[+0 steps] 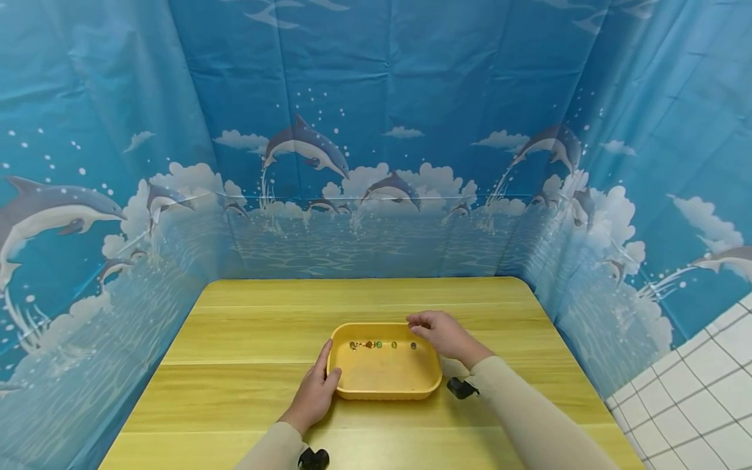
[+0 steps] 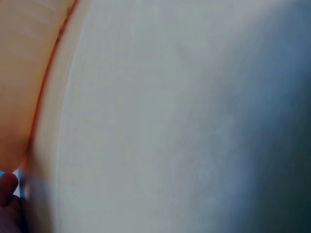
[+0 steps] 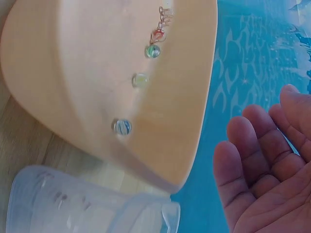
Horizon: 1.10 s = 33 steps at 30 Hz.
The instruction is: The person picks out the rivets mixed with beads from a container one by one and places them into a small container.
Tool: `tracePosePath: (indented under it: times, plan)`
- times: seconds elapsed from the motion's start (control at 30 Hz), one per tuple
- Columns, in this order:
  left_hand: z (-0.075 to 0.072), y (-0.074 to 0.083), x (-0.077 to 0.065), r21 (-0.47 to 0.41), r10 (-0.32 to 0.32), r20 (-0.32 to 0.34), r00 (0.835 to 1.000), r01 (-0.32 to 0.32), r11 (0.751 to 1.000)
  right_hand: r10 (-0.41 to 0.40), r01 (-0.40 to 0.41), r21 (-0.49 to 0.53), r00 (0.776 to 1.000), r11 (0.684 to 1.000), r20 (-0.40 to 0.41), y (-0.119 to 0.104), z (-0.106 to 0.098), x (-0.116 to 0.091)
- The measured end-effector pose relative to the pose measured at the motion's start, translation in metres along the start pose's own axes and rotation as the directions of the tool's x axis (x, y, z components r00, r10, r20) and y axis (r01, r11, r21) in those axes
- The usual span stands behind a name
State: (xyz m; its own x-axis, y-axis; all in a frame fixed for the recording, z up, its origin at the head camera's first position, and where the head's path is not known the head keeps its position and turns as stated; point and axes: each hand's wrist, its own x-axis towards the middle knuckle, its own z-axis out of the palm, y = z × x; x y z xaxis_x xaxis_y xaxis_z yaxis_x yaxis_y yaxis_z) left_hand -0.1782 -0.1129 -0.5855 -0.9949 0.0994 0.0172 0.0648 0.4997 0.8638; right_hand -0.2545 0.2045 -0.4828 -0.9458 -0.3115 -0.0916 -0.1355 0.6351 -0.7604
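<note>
At the left side of the yellow tray (image 1: 388,382), the left hand (image 1: 314,395) grips its wall, thumb at the rim. Inside lie small shiny pieces (image 1: 360,344), then glass marbles (image 3: 140,80). These marbles are lower than the right hand (image 1: 442,331), apart from its fingers, loosely curved side by side. Beside is a clear cup (image 3: 63,201).

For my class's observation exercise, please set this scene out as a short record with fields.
Surface: wooden table
Vessel: yellow tray on table
Contents: marbles and small clip-like pieces, far side
Left hand: grips the tray's left side
Right hand: near tray's far right corner, apparently empty
Right of tray: clear plastic container
Backdrop: blue dolphin curtain
</note>
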Motion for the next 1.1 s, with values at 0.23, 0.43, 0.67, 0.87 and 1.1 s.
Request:
tracePosePath:
  times: [0.23, 0.43, 0.67, 0.87, 1.1]
  plan:
    - [-0.001, 0.001, 0.0, 0.012, 0.001, 0.0, 1.0, -0.001, 1.0, -0.022, 0.022, 0.001, 0.999, 1.0, 0.025, -0.005, 0.008, 0.004]
    - [0.0, 0.001, 0.0, 0.011, -0.002, -0.004, 1.0, 0.002, 1.0, -0.053, 0.053, 0.003, 0.998, 0.999, 0.043, -0.008, 0.013, 0.006]
    - [0.0, 0.003, -0.001, 0.015, -0.008, -0.005, 1.0, 0.009, 1.0, -0.065, 0.064, 0.011, 0.995, 0.998, 0.071, -0.011, 0.018, 0.008]
    - [0.0, 0.002, -0.001, 0.012, -0.007, -0.001, 1.0, 0.007, 1.0, -0.071, 0.072, -0.015, 0.993, 0.997, 0.093, -0.015, 0.022, 0.01]
    - [0.0, 0.0, 0.001, 0.01, 0.006, -0.002, 1.0, -0.006, 1.0, -0.096, 0.103, -0.059, 0.989, 0.993, 0.11, -0.019, 0.028, 0.013]
